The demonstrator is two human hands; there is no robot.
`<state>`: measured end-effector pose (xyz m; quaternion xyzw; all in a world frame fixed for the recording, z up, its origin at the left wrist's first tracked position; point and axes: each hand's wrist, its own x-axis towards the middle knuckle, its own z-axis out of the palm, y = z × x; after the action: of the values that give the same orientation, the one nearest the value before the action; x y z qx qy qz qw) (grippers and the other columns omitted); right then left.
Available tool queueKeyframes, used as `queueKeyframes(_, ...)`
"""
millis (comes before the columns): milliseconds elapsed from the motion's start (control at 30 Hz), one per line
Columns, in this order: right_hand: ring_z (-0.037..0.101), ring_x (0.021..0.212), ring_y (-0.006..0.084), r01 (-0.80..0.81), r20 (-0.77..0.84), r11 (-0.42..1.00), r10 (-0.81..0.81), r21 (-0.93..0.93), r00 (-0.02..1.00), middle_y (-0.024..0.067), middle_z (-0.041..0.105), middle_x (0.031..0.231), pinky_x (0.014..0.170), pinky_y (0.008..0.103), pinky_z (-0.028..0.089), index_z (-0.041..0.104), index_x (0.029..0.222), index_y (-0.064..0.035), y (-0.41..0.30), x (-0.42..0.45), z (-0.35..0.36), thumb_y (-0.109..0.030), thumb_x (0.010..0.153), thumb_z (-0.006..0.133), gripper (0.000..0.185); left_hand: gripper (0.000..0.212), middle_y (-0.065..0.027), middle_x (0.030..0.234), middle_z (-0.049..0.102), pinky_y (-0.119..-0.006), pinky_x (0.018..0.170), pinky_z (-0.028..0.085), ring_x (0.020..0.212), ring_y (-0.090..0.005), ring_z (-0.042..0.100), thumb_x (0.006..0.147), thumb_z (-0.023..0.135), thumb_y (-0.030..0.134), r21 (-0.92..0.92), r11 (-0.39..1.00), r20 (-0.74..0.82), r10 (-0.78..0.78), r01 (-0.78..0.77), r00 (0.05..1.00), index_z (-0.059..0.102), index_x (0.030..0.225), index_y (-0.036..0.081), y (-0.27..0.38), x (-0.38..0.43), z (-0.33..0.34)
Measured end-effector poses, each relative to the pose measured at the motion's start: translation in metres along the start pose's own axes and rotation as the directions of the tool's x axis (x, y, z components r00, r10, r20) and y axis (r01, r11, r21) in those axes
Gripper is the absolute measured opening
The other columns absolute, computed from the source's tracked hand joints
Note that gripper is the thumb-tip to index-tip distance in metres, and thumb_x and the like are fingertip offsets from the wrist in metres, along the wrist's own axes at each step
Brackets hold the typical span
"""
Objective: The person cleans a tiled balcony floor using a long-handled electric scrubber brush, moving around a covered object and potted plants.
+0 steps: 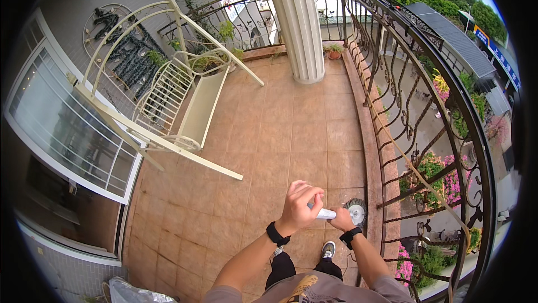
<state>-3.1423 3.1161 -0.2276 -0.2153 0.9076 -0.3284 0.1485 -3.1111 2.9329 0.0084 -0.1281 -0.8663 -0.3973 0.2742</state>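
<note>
My right hand (342, 220) is closed around the pale handle (325, 214) of a scrubbing brush. Past that hand, the round brush head (357, 214) has dark bristles around a light disc. It is low by the tiled floor (273, 160), near the kerb under the railing; whether the bristles touch the tiles is unclear. My left hand (299, 204) is at the handle's other end with its fingers loosely curled. It partly hides that end, and I cannot tell whether it grips it. Both wrists wear black bands.
A wrought-iron railing (452, 135) runs along the right, with a long tan strip (403, 154) across it. On the left stand a cream metal swing seat (201, 101) and a sliding glass door (75, 122). Farther ahead are a fluted column (296, 30) and a potted plant (334, 54).
</note>
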Motion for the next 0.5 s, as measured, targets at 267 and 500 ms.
queueKeyframes(267, 0.063, 0.075, 0.0414, -0.397, -0.038, 0.917, 0.399, 0.049, 0.916, 0.0224, 0.065, 0.076, 0.069, 0.0484, 0.051, 0.069, 0.085, -0.0059, -0.001, -0.086, 0.089, -0.018, 0.065, 0.066, 0.024, 0.019, -0.0108, 0.077, 0.068, -0.032, 0.079, 0.045, 0.073, -0.0199, 0.064, 0.087, 0.051, 0.014, -0.487, 0.5, 0.677, -0.301, 0.716, 0.671, 0.064, 0.082, 0.001, -0.093, -0.03, 0.038)
queueKeyframes(500, 0.066, 0.078, 0.035, -0.682, -0.15, 0.73, 0.67, -0.048, 0.727, 0.0162, 0.068, 0.084, 0.072, 0.0468, 0.053, 0.072, 0.092, -0.0155, -0.014, -0.144, 0.163, -0.025, 0.068, 0.07, 0.026, 0.042, -0.0068, 0.056, 0.049, -0.027, 0.061, 0.041, 0.057, -0.0153, 0.053, 0.092, 0.043, 0.03, -0.438, -0.193, 0.896, -0.017, 0.878, 0.443, 0.052, 0.061, 0.003, -0.109, -0.148, 0.039)
